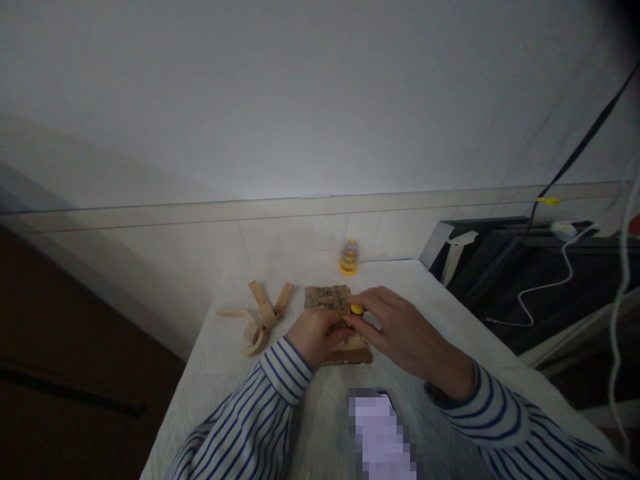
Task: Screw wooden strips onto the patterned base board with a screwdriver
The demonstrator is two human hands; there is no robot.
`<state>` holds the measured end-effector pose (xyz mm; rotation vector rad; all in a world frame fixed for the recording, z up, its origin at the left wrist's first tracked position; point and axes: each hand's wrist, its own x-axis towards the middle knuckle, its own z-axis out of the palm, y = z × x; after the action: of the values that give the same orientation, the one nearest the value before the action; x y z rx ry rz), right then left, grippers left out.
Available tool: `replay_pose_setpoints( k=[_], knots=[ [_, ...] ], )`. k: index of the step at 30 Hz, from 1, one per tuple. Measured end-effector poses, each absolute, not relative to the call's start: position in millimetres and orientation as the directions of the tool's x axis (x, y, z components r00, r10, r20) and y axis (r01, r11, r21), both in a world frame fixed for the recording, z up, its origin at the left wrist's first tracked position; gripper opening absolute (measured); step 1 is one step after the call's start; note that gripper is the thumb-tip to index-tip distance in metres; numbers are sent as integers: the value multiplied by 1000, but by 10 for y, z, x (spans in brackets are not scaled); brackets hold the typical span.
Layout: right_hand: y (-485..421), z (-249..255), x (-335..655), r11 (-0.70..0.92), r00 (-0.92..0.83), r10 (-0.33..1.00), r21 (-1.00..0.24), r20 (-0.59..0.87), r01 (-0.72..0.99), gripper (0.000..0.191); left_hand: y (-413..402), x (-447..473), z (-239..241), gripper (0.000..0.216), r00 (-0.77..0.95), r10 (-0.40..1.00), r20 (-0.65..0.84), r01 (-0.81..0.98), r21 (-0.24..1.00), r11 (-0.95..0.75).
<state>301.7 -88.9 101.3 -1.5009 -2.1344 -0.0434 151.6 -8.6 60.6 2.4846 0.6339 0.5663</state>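
Grip, right hand (pixel 397 328): fingertips pinched about a yellow-and-black handle (pixel 357 310), over a brown packet (pixel 327 294) on the worktop (pixel 210 363); left hand (pixel 317 331) beside, hold indiscernible. Possible fault: loosened pinch, handle slipping.

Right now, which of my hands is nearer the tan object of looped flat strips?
Left. Your left hand is just right of the tan looped-strip object, apart from it; your right hand is farther right.

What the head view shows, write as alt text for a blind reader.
A right hand pinches a small yellow-topped object beside the left hand, above a brown packet; pale crossed strips lie left, a yellow-based container behind.
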Motion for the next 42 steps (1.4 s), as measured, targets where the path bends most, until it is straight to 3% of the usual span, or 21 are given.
replay_pose_setpoints(
  k=[7,13,31,42],
  knots=[
    [-917,1037,3047,455,-312,858,-322,408,830,35,-67,1493,582,16,825,476,303,238,577,-781],
    [-901,1027,3067,496,-359,841,-313,404,810,24,-66,1489,576,11,838,465,286,233,584,-778],
    [-918,984,3035,439,-304,847,-249,436,863,16,-69,1507,578,17,870,421,257,207,585,-784],
    [-891,989,3036,404,-260,862,-279,435,871,19,-90,1539,555,23,764,519,383,322,471,-821]
  ],
)
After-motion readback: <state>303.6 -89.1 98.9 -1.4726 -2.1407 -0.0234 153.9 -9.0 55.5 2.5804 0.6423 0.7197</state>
